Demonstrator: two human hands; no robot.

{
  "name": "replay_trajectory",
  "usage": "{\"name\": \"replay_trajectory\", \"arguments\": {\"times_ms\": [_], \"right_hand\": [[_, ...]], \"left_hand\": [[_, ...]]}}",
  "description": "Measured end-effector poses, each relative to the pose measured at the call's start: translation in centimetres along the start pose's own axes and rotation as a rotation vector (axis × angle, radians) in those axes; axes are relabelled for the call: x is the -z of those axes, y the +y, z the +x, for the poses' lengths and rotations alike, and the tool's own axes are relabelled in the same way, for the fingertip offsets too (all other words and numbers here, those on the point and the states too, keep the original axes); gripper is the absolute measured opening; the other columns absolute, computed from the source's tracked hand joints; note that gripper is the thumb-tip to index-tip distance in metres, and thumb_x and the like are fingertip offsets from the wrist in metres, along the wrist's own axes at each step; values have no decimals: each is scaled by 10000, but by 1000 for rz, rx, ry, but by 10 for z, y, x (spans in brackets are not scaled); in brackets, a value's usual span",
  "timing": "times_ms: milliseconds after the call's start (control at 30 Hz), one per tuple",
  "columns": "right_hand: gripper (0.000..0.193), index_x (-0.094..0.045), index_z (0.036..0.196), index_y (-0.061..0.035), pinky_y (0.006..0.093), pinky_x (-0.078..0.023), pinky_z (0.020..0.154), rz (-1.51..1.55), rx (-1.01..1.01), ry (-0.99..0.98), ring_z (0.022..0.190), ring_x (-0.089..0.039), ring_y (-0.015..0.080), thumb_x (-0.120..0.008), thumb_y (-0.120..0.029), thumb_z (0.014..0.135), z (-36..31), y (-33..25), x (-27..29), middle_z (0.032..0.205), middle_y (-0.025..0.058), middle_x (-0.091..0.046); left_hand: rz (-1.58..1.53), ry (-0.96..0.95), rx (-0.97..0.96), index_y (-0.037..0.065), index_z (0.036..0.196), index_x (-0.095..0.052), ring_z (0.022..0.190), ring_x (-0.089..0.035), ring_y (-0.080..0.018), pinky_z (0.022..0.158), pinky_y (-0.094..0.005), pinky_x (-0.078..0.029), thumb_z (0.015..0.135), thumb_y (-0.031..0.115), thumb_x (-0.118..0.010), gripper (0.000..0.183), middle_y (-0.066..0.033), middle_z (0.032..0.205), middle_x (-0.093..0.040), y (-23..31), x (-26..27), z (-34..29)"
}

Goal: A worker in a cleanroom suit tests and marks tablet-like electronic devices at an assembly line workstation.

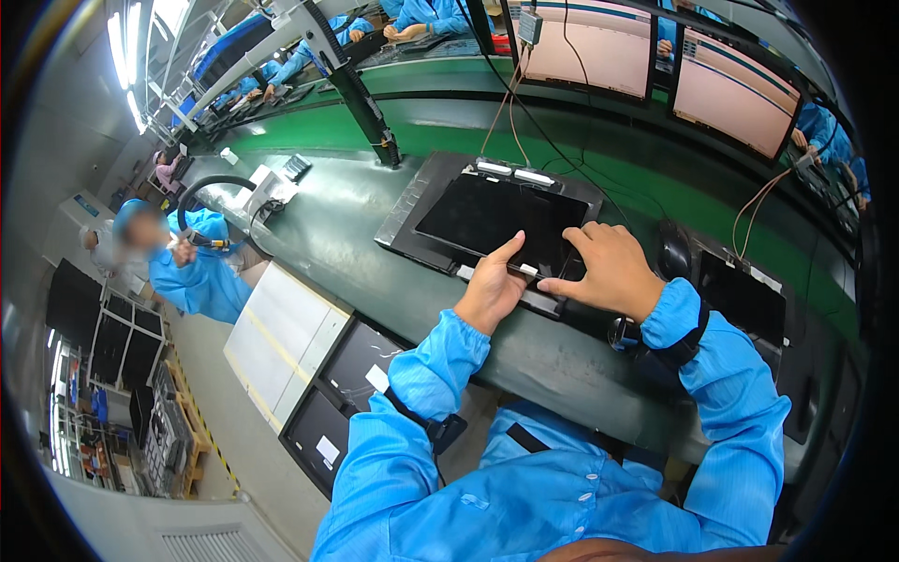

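A flat black display panel (501, 220) lies on a larger black holder (405, 220) on the bench, tilted in my view. My left hand (494, 288) is closed at the panel's front edge, with its thumb on top and its other fingers partly hidden below. My right hand (613, 272) is at the front right corner. Its thumb reaches the front edge near a small white tab (529, 270), and its index finger bends over the panel's right side. Thumb and index finger stand apart. White strips (513, 172) run along the panel's far edge.
Right of my right hand are a black mouse (674, 251) and another dark panel (744, 300). Two monitors (585, 42) stand beyond, with cables hanging down. To the left are a jointed post (351, 89), a white stack (281, 337) and dark panels (361, 365). A co-worker (192, 262) stands farther left.
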State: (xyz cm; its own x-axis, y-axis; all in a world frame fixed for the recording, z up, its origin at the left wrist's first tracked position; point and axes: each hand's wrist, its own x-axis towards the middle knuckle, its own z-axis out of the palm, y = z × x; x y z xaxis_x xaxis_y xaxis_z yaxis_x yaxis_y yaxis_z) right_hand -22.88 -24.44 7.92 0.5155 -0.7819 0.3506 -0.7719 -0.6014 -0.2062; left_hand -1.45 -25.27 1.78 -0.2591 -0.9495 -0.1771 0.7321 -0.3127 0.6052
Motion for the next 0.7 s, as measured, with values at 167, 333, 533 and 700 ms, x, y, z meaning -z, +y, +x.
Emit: {"name": "replay_trajectory", "arguments": {"times_ms": [167, 333, 533, 700], "right_hand": [[710, -733, 1067, -7, 440, -487, 835, -32, 72, 141, 858, -654, 338, -805, -641, 755, 18, 16, -13, 890, 167, -684], [677, -724, 1005, -14, 434, -486, 827, -79, 107, 77, 830, -652, 343, -823, -623, 726, 26, 27, -18, 865, 176, -682], [744, -730, 1085, 3, 430, -489, 831, -95, 135, 24, 853, -657, 343, -833, -636, 718, 25, 26, -28, 887, 171, -678], [808, -739, 1158, 10, 433, -497, 839, -117, 99, -52, 879, -665, 343, -833, -659, 716, 33, 19, -24, 923, 172, -688]], "left_hand": [[-6, 51, 113, -7, 1232, -654, 1107, -699, -274, 1043, -477, -539, 1042, 205, -653, 285, -128, 1210, -717, 19, -1, 16], [650, 48, 360, -19, 1067, -702, 865, -732, -228, 752, -336, -591, 994, 380, -720, 406, -126, 948, -740, 50, 11, -24], [1897, 398, -915, -7, 1313, -630, 1270, -559, -350, 1095, -474, -418, 736, 444, -934, 793, -222, 1431, -561, 87, 64, -23], [1986, 383, -706, 20, 1519, -512, 1459, -394, -413, 1240, -521, -252, 628, 630, -927, 1158, -274, 1617, -381, 84, 88, -1]]}}
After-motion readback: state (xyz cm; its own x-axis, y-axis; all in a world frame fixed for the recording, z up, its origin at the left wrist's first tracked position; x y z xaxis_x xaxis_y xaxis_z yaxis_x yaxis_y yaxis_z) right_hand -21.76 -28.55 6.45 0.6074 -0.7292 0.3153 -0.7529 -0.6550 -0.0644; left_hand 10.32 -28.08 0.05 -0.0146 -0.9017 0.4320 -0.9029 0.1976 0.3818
